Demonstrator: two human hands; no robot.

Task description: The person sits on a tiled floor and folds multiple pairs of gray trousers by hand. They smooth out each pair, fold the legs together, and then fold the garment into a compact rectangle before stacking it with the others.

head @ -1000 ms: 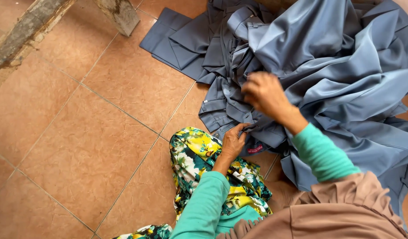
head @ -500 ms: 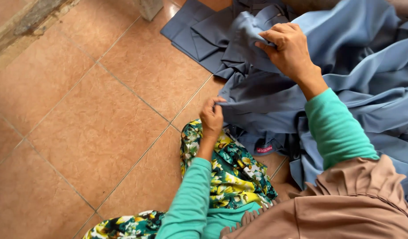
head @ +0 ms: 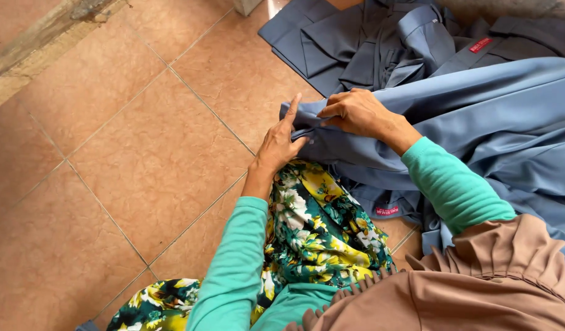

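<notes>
Left hand (head: 279,142) lies flat, fingers together and stretched out, pressed on the near edge of the blue-grey cloth (head: 478,116); index finger points away from the person along the fold

Right hand (head: 356,111) just beside the left and slightly beyond it, fingers curled down and pinching the same folded edge of the blue-grey cloth; the two hands nearly touch at the corner of the cloth

Cloth runs from under both hands off to the right of the right hand in a long smooth band, with looser folds heaped below it

Beyond the right hand: darker blue-grey garments (head: 368,43) piled on the floor, one with a small red label (head: 480,44). Another red label (head: 386,210) shows on cloth below the right forearm

Under the left wrist: floral fabric (head: 319,227), green, yellow and white, over the person's lap. Both arms in teal sleeves (head: 454,187)

Left of the left hand: terracotta floor tiles (head: 141,153)
</notes>
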